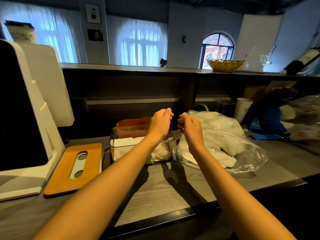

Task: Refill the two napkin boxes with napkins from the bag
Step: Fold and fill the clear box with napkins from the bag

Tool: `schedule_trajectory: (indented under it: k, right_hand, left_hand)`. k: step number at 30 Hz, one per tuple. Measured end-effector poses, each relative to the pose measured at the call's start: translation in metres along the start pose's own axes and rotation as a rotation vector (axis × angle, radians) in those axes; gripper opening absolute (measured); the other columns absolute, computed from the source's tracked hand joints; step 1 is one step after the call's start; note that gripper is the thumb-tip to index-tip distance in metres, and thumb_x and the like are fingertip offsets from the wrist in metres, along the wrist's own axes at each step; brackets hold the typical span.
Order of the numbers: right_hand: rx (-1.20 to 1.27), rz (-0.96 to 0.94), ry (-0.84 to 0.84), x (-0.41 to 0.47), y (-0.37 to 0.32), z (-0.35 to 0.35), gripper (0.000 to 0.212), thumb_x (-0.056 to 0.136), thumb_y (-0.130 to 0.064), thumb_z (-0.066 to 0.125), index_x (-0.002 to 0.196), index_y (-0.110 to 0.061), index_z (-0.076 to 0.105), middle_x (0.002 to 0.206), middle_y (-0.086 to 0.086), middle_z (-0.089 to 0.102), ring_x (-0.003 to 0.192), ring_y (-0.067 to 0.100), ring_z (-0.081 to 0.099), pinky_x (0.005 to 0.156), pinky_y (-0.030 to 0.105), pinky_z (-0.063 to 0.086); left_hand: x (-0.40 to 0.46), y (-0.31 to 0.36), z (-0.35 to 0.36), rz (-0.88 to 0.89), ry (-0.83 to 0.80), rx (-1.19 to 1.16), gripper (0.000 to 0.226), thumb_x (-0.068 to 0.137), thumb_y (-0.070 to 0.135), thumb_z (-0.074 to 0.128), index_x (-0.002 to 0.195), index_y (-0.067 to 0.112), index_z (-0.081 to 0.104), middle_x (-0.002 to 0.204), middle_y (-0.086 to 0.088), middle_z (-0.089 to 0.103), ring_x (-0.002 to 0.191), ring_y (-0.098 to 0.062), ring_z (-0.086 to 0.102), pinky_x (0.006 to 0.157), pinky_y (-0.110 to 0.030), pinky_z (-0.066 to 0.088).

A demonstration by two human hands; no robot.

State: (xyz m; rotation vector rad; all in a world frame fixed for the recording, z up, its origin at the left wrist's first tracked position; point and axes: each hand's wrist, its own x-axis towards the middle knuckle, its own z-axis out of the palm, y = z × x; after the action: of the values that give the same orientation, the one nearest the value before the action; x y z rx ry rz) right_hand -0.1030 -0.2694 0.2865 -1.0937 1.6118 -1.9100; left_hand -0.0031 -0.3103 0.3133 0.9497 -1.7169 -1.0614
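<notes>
Both hands are raised side by side, fingers curled in loose pinches. The left hand hovers over a clear, rectangular napkin box holding white napkins. The right hand pinches the thin edge of the crinkled, transparent plastic bag, which lies to its right on the grey wood-grain tabletop. Whether the left hand grips anything, I cannot tell. Far left lies a flat wooden lid with a slot.

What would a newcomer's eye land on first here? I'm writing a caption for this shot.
Two bare forearms reach up the middle, the left hand and right hand raised close together above a clear napkin box holding white napkins. Right of it slumps a crumpled clear plastic bag of napkins. To the left, a wooden lid with a slot lies flat on the counter.
</notes>
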Motion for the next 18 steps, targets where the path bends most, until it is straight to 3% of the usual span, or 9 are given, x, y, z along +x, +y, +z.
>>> schedule_trajectory:
  k: [2, 6, 12, 16, 18]
  right_hand:
    - [0.045, -0.036, 0.053, -0.009, -0.006, -0.009, 0.025, 0.102, -0.031, 0.045, 0.102, -0.018, 0.066, 0.099, 0.0, 0.068, 0.096, 0.015, 0.064, 0.084, 0.033, 0.054]
    - [0.047, -0.117, 0.118, -0.034, -0.004, -0.034, 0.025, 0.103, -0.025, 0.042, 0.095, -0.021, 0.065, 0.095, 0.001, 0.067, 0.093, 0.014, 0.065, 0.08, 0.029, 0.054]
    - [-0.102, -0.01, 0.208, -0.047, 0.038, -0.09, 0.028, 0.102, -0.026, 0.043, 0.104, -0.012, 0.067, 0.096, 0.003, 0.068, 0.092, 0.014, 0.063, 0.082, 0.032, 0.05]
    - [-0.303, -0.038, 0.23, -0.041, 0.059, -0.128, 0.027, 0.102, -0.028, 0.046, 0.1, -0.012, 0.067, 0.084, -0.005, 0.063, 0.077, 0.003, 0.057, 0.064, 0.012, 0.042]
    - [-0.425, -0.05, 0.151, -0.034, 0.064, -0.138, 0.03, 0.102, -0.032, 0.047, 0.101, -0.011, 0.068, 0.087, -0.003, 0.065, 0.076, 0.003, 0.056, 0.065, 0.015, 0.042]
  left_hand:
    - [-0.025, 0.005, 0.009, 0.086, 0.046, -0.179, 0.027, 0.103, 0.026, 0.039, 0.094, 0.017, 0.064, 0.099, -0.005, 0.065, 0.1, -0.022, 0.062, 0.087, -0.042, 0.054]
    - [-0.066, -0.002, 0.035, 0.179, 0.05, -0.32, 0.027, 0.105, 0.019, 0.038, 0.095, 0.012, 0.063, 0.094, -0.01, 0.065, 0.089, -0.016, 0.063, 0.074, -0.028, 0.054]
    - [-0.09, -0.044, 0.084, 0.038, -0.036, -0.314, 0.026, 0.104, 0.024, 0.041, 0.093, 0.023, 0.063, 0.096, -0.004, 0.067, 0.097, -0.018, 0.064, 0.088, -0.036, 0.053]
    - [-0.087, -0.06, 0.105, 0.031, -0.067, -0.191, 0.03, 0.098, 0.041, 0.037, 0.099, 0.028, 0.064, 0.109, 0.0, 0.068, 0.108, -0.016, 0.061, 0.1, -0.039, 0.046]
    - [-0.08, -0.06, 0.11, 0.056, -0.087, -0.098, 0.04, 0.101, 0.043, 0.033, 0.11, 0.021, 0.065, 0.115, -0.005, 0.066, 0.108, -0.016, 0.058, 0.094, -0.033, 0.043]
